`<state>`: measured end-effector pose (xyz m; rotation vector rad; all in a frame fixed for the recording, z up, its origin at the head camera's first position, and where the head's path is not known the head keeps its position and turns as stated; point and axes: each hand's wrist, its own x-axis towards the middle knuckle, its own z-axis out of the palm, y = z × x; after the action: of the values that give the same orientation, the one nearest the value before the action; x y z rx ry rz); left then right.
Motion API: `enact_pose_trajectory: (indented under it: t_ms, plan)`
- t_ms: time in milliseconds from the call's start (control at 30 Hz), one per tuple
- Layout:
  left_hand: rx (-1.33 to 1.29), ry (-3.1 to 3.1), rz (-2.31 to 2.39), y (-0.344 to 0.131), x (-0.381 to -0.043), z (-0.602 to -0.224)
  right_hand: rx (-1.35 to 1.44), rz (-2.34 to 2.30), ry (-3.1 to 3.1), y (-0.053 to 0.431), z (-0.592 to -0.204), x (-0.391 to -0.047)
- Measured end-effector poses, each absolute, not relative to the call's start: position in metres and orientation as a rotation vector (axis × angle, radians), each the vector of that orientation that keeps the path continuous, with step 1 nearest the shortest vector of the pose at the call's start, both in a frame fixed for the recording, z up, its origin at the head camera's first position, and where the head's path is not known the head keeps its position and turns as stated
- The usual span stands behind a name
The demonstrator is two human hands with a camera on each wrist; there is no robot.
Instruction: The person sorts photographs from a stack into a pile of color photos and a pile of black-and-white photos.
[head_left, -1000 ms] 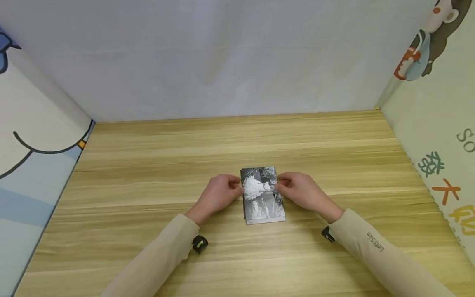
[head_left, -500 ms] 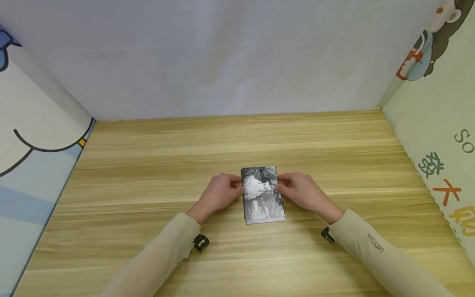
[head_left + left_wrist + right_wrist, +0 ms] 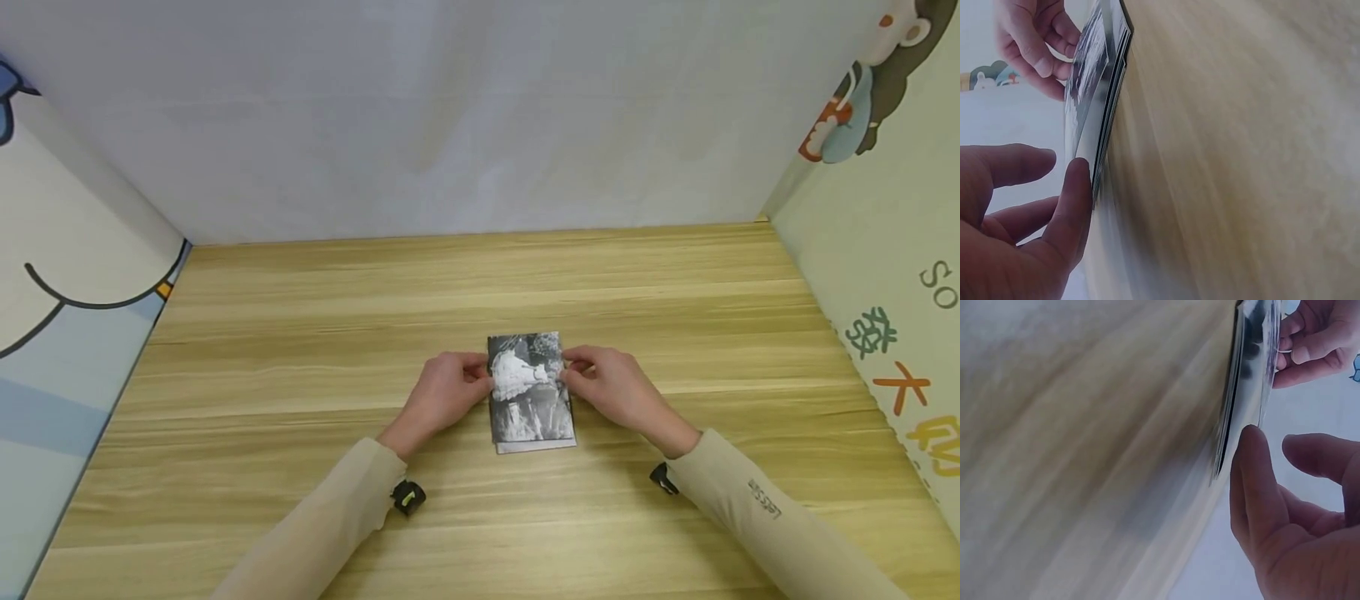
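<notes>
A black-and-white photo card [image 3: 529,412] showing a pale dress lies over a small stack of similar cards [image 3: 537,447] at the middle of the table. Its near edge stands slightly back from the stack, whose pale border shows below it. My left hand [image 3: 446,390] holds the photo card by its left edge between thumb and fingers. At the opposite edge my right hand [image 3: 613,387] pinches it the same way. Both wrist views show the top card raised a little and bowed above the layered stack edges [image 3: 1110,106]. Parts of the fingertips are hidden behind the card.
The wood-grain table [image 3: 337,300] meets a plain pale backdrop [image 3: 480,125] at its far edge. Printed panels stand at the left [image 3: 82,250] and right [image 3: 862,250]. Black wrist cameras [image 3: 408,497] sit at both cuffs.
The top photo card has shifted slightly away from me and up off the stack, uncovering the border of the card below. Both hands stay at its sides, nearly in place.
</notes>
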<state>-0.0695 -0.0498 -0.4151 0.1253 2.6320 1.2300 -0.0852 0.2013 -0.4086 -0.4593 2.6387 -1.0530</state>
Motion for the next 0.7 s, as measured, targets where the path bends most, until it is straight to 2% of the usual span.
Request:
enact_pose_trajectory:
  t_ms: [700]
  plan:
    - [-0.005, 2.592, 1.528, -0.0509, -0.0604, -0.4157, -0.357, -1.260, 2.572, 0.1997, -0.4040, -0.0788]
